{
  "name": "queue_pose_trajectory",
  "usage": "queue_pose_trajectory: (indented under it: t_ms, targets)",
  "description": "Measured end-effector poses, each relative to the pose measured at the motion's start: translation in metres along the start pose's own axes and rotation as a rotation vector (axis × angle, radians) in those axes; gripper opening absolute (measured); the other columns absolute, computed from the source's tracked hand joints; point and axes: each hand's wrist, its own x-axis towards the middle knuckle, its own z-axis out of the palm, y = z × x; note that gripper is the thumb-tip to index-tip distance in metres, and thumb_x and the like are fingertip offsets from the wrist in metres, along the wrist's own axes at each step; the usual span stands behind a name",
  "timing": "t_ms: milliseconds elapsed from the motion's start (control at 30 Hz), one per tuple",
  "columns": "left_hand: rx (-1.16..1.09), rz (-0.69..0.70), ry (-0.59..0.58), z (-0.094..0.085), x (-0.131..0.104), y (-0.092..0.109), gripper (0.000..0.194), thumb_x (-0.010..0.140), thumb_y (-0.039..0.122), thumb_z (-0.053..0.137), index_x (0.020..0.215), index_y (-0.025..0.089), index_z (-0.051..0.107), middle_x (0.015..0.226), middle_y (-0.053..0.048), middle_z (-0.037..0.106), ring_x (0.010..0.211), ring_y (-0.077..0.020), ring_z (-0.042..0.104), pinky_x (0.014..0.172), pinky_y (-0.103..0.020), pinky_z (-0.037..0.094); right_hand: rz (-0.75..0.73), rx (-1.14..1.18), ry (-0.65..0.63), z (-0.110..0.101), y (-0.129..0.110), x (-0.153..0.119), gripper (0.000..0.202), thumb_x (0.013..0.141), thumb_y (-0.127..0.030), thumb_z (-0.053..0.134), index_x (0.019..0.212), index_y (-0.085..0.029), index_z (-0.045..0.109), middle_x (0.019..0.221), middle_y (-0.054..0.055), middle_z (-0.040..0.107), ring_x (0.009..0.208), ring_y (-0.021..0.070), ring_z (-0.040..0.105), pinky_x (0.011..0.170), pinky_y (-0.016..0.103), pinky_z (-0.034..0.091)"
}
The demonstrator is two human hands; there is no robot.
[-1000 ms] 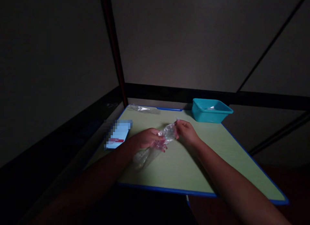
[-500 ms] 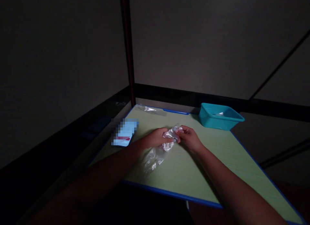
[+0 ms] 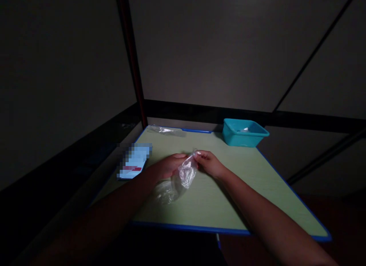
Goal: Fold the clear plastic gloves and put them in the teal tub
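Note:
A crumpled clear plastic bag (image 3: 187,174) is stretched between my hands above the middle of the table. My right hand (image 3: 211,163) pinches its upper end between thumb and fingers. At the bag's left side, my left hand (image 3: 170,166) has hold of it, with some fingertips hidden behind the shiny film. The loose lower part of the bag trails down toward the near left. Whether anything is inside the bag is hard to make out in the dim light.
The pale green table (image 3: 228,205) has a blue edge. A lit phone (image 3: 134,163) lies at the left. Another flat clear plastic piece (image 3: 167,131) rests at the far left edge. A turquoise basket (image 3: 243,138) with something shiny inside stands at the far right. Walls close in behind.
My left hand has loosened from its tight bunched grip, and more of the bag now hangs down from my right hand's pinch. The whole view has shifted slightly right.

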Motion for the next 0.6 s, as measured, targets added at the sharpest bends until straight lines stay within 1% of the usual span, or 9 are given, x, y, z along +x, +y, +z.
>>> queue_pose_trajectory:
  t_ms: [67,100,200,267,367,433,467,533,600]
  targets:
    - [0.001,-0.064,-0.037,0.0,-0.002,0.0,0.028,0.062,0.029,0.079,0.08,0.01,0.07,0.072,-0.009,0.068,0.056,-0.0129,0.058,0.054,-0.023,0.042,-0.025,-0.035,0.013,0.001,0.0,0.0,0.043,0.073,-0.059,0.064,0.064,-0.017,0.057,0.052,-0.003,0.05,0.047,0.0093,0.041,0.047,0.023,0.03]
    - [0.002,-0.066,-0.035,-0.001,-0.002,-0.001,0.028,0.062,0.028,0.079,0.082,0.01,0.07,0.072,-0.008,0.068,0.055,-0.0124,0.057,0.053,-0.023,0.041,-0.041,-0.051,0.031,0.002,-0.001,0.0,0.044,0.073,-0.06,0.063,0.064,-0.017,0.058,0.053,-0.003,0.05,0.048,0.0097,0.042,0.048,0.023,0.032]
    - [0.008,-0.008,0.021,-0.006,0.0,-0.002,0.025,0.063,0.025,0.078,0.081,0.01,0.069,0.072,-0.008,0.067,0.057,-0.0129,0.058,0.054,-0.023,0.041,-0.081,-0.078,0.118,0.003,-0.007,0.0,0.046,0.074,-0.063,0.059,0.069,-0.017,0.061,0.056,-0.002,0.053,0.051,0.0113,0.046,0.05,0.024,0.037]
    - [0.004,0.06,0.098,-0.01,0.004,-0.003,0.023,0.065,0.028,0.076,0.078,0.012,0.066,0.068,-0.005,0.065,0.055,-0.0117,0.056,0.051,-0.021,0.039,-0.107,-0.076,0.175,0.002,-0.011,0.0,0.046,0.076,-0.063,0.057,0.077,-0.018,0.064,0.062,0.0,0.057,0.055,0.0128,0.049,0.052,0.025,0.041]
    - [0.009,0.156,0.274,-0.015,0.009,-0.002,0.025,0.067,0.034,0.073,0.07,0.013,0.059,0.058,0.0,0.058,0.045,-0.0084,0.049,0.043,-0.019,0.033,-0.149,-0.058,0.219,-0.001,-0.014,0.0,0.043,0.077,-0.059,0.059,0.089,-0.019,0.066,0.078,0.004,0.061,0.068,0.0155,0.055,0.059,0.028,0.046]
    - [0.008,0.213,0.389,-0.017,0.01,0.0,0.028,0.068,0.037,0.072,0.065,0.015,0.055,0.052,0.004,0.052,0.041,-0.007,0.045,0.04,-0.019,0.03,-0.167,-0.047,0.211,-0.004,-0.014,0.001,0.037,0.076,-0.054,0.063,0.089,-0.02,0.066,0.084,0.005,0.061,0.074,0.0168,0.056,0.062,0.029,0.047]
    - [0.003,0.239,0.428,-0.016,0.01,0.001,0.029,0.069,0.037,0.071,0.064,0.015,0.053,0.05,0.005,0.05,0.04,-0.0065,0.044,0.04,-0.019,0.03,-0.173,-0.053,0.199,-0.005,-0.014,0.001,0.032,0.076,-0.05,0.065,0.088,-0.02,0.066,0.085,0.005,0.061,0.075,0.0172,0.056,0.064,0.029,0.047]
    - [-0.016,0.292,0.481,-0.015,0.009,0.004,0.031,0.072,0.038,0.069,0.062,0.016,0.05,0.049,0.006,0.048,0.039,-0.0055,0.043,0.04,-0.018,0.03,-0.194,-0.091,0.177,-0.007,-0.012,0.001,0.023,0.075,-0.041,0.066,0.084,-0.02,0.066,0.084,0.004,0.06,0.077,0.0174,0.056,0.065,0.029,0.046]
    - [-0.065,0.323,0.502,-0.012,0.008,0.008,0.032,0.073,0.038,0.069,0.061,0.016,0.049,0.048,0.006,0.048,0.038,-0.0051,0.042,0.039,-0.018,0.03,-0.218,-0.152,0.155,-0.008,-0.011,0.001,0.014,0.075,-0.032,0.065,0.078,-0.019,0.065,0.084,0.004,0.06,0.078,0.017,0.055,0.067,0.028,0.044]
